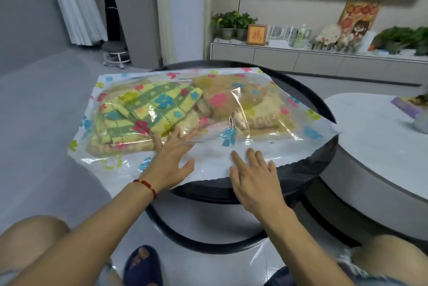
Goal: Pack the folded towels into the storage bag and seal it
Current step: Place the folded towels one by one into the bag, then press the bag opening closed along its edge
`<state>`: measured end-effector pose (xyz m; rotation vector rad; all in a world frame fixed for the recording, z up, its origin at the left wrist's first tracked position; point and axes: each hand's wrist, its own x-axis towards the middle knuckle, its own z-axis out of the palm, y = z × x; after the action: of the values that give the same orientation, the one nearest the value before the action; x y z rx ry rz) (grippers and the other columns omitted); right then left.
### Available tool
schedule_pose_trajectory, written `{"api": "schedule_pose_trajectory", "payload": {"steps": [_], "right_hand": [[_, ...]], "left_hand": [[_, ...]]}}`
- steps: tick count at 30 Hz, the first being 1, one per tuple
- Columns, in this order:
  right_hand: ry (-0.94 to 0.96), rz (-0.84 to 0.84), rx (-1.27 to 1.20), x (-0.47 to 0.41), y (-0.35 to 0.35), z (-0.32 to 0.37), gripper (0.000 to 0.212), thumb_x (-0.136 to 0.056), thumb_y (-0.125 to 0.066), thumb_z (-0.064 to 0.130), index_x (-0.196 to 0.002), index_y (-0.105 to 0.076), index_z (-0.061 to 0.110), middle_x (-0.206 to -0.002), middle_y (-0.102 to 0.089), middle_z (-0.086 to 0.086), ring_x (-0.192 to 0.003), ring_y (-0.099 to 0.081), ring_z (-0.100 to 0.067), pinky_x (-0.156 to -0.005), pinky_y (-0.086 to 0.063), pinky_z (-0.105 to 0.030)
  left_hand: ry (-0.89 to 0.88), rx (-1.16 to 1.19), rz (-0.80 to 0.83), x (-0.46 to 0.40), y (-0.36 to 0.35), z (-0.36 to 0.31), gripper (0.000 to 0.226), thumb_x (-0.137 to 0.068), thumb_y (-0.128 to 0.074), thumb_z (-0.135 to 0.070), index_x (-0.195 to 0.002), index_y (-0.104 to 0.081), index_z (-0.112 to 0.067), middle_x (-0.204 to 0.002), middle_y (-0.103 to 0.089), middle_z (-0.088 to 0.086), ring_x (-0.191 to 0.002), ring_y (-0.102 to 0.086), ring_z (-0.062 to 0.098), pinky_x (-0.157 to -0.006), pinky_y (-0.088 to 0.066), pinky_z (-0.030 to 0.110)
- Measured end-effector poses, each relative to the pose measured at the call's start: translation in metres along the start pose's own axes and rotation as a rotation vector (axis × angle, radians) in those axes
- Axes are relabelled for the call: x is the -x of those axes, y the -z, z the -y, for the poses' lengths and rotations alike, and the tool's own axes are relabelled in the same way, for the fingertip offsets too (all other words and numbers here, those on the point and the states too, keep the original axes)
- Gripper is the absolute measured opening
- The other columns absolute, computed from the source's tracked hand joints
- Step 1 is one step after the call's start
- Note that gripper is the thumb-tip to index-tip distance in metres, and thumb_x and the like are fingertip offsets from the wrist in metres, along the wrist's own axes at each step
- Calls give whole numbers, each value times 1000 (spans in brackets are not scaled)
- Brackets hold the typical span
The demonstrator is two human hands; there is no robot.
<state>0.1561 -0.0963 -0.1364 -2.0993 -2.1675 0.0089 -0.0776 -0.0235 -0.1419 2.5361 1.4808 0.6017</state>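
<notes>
Storage bag (254,146) (clear, flower-printed), towel-stuffed

1. Storage bag (208,146): covers most of the round dark surface (322,105) and overhangs its left edge; the towels (148,109) bulge inside its far half, the near half lies flat.
2. Left hand (172,158) and right hand (253,173): both spread flat on the bag's near strip, with an open gap between them.
3. White surface (370,137): close on the right, a narrow channel between the two.
4. Floor (46,112): open to the left.
5. Knees and slippered foot (142,265): crowd the near side.
</notes>
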Motion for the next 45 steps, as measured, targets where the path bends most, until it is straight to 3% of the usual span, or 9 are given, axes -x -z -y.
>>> {"api": "schedule_pose_trajectory", "payload": {"steps": [6,10,13,17,21,24,30,39,45], "right_hand": [[70,46,-128,35,14,-8,50,-108,-37,38,-154,-41,18,-160,-38,-11,-149,-33,-30,-120,-29,-43],[-42,-406,-428,46,47,-49,21,-96,-63,24,-111,-76,18,-111,-74,3,-101,-67,-21,-86,-56,-38],[-242,-694,-385,27,71,-102,19,-94,-64,17,-110,-75,13,-113,-73,-8,-106,-59,-31,-91,-46,-41],[-640,-381,-469,-6,76,-171,41,-100,-52,28,-133,-64,7,-132,-66,-21,-125,-55,-43,-101,-46,-49],[-754,-270,-869,-12,59,-196,30,-86,-51,17,-95,-77,5,-73,-76,-16,-65,-75,-29,-63,-59,-38],[-807,-166,-1135,-14,54,-209,14,-86,-67,13,-96,-72,4,-57,-74,-7,-46,-69,-18,-52,-52,-28],[-727,111,-1382,-8,55,-231,6,-78,-72,11,-74,-77,10,-64,-70,-6,-57,-72,-20,-56,-59,-26],[-675,148,-1496,-13,52,-238,11,-69,-71,23,-64,-80,20,-71,-65,-3,-61,-64,-15,-55,-58,-27],[-732,35,-1448,-13,55,-228,10,-82,-68,16,-85,-76,11,-87,-64,-13,-81,-59,-26,-52,-57,-26]], "left_hand": [[-70,116,67,-19,18,14,56,-81,-60,-36,-136,-52,-33,-153,-31,-18,-152,-9,20,-115,7,68],[75,64,157,-20,36,24,46,-82,-72,-42,-126,-64,-34,-161,-25,3,-150,-15,32,-120,-1,59],[31,39,119,-6,49,11,10,-80,-74,-42,-88,-78,-37,-143,-54,7,-145,-32,18,-117,-18,50],[-195,23,-206,13,51,-31,48,-82,-64,-44,-47,-50,-14,-118,-71,4,-128,-54,25,-105,-38,47],[-466,72,-462,-3,35,-105,39,-86,-66,-27,-63,-36,-15,-85,-64,9,-91,-61,33,-86,-46,42],[-571,29,-436,-35,13,-170,26,-86,-65,-27,-73,-49,-11,-82,-58,9,-85,-54,32,-80,-43,40],[-436,-321,-173,-89,-44,-281,41,-87,-55,-48,-113,-53,-16,-105,-59,4,-101,-50,27,-85,-37,43],[-341,-464,-190,-101,-62,-310,10,-82,-60,-18,-86,-68,-19,-85,-65,3,-92,-57,29,-99,-27,50],[-293,-426,-156,-107,-73,-311,4,-78,-69,-21,-76,-66,-21,-65,-67,-2,-66,-64,25,-101,-35,47]]}}
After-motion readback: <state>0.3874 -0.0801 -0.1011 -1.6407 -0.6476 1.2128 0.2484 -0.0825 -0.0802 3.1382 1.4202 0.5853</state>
